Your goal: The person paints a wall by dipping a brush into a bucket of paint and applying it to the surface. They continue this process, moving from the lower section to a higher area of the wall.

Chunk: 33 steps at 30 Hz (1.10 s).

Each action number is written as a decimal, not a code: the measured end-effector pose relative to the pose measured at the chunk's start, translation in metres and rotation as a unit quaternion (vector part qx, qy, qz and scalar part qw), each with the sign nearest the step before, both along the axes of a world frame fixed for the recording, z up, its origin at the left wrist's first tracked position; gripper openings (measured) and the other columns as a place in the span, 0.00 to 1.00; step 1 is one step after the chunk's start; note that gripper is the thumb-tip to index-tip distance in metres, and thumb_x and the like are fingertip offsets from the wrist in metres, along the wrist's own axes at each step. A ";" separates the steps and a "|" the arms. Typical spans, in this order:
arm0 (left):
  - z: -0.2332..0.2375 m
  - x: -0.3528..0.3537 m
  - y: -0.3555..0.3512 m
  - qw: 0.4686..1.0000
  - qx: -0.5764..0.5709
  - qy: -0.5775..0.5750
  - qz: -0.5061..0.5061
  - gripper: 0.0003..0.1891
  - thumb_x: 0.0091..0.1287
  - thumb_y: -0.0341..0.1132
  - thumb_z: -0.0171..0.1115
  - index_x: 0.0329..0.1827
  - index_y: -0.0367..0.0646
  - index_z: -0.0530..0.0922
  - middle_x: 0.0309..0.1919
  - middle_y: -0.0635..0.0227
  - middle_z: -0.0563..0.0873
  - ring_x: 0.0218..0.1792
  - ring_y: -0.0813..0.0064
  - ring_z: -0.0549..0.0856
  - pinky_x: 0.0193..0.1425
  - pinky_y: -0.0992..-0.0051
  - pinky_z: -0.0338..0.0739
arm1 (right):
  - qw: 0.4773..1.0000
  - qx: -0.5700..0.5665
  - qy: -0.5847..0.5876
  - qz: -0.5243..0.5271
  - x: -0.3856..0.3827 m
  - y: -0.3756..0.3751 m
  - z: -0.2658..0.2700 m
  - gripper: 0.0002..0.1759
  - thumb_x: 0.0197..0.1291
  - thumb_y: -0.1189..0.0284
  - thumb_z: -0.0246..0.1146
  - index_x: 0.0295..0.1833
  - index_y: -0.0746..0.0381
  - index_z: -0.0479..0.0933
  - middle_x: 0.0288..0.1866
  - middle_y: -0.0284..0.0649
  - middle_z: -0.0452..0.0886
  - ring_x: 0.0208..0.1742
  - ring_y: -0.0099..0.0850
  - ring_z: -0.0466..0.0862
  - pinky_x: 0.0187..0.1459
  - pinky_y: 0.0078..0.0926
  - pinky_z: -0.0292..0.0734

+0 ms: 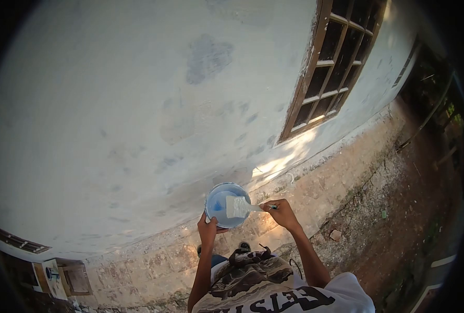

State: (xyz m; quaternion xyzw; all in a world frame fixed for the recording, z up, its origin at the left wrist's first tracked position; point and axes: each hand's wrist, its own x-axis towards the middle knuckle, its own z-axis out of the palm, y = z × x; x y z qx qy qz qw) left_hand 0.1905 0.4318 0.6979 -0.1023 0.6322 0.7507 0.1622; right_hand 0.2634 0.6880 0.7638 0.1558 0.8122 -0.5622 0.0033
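My left hand (pixel 208 229) is wrapped round the lower left side of a small round bucket (pixel 209 193), holding it up in front of my body. Inside the bucket shows pale blue-grey paint (pixel 219 202), with a bluer patch near its middle. A wide, flat paintbrush (pixel 237 207) with a whitish, paint-coated head lies over the bucket's opening in this view. Its handle is gripped in the closed fingers of my right hand (pixel 281 213), just right of the rim.
A pale wall (pixel 112 104) with grey-blue patches rises ahead. Set in it is a brown-framed window (pixel 331 68). A stone ledge (pixel 133 276) runs along its foot. Rubble, including a loose stone (pixel 335 235), lies on the ground at right. An opening with boards (pixel 75 279) is at lower left.
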 end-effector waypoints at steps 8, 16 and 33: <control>-0.025 0.002 -0.008 0.997 0.024 -0.057 0.036 0.31 0.57 0.23 0.51 0.68 0.29 0.64 0.42 0.42 0.82 0.30 0.48 0.88 0.31 0.59 0.92 | 0.935 -0.324 0.049 -0.135 -0.031 0.022 0.010 0.15 0.67 0.65 0.64 0.38 0.68 0.83 0.18 0.23 0.61 0.18 0.16 0.58 0.22 0.17 0.54; -0.036 0.010 -0.023 0.995 0.004 -0.040 0.086 0.27 0.57 0.23 0.52 0.64 0.28 0.68 0.40 0.42 0.83 0.29 0.47 0.88 0.30 0.58 0.92 | 0.938 -0.222 0.125 -0.235 -0.135 -0.019 -0.005 0.17 0.69 0.65 0.60 0.44 0.71 0.81 0.19 0.26 0.67 0.20 0.15 0.64 0.21 0.18 0.58; -0.032 0.005 -0.019 0.996 0.004 -0.044 0.074 0.29 0.57 0.24 0.51 0.66 0.27 0.66 0.38 0.40 0.83 0.27 0.47 0.88 0.29 0.60 0.91 | 0.902 -0.335 0.133 -0.235 -0.036 -0.022 0.056 0.15 0.68 0.67 0.62 0.50 0.69 0.82 0.21 0.24 0.64 0.20 0.16 0.60 0.24 0.17 0.59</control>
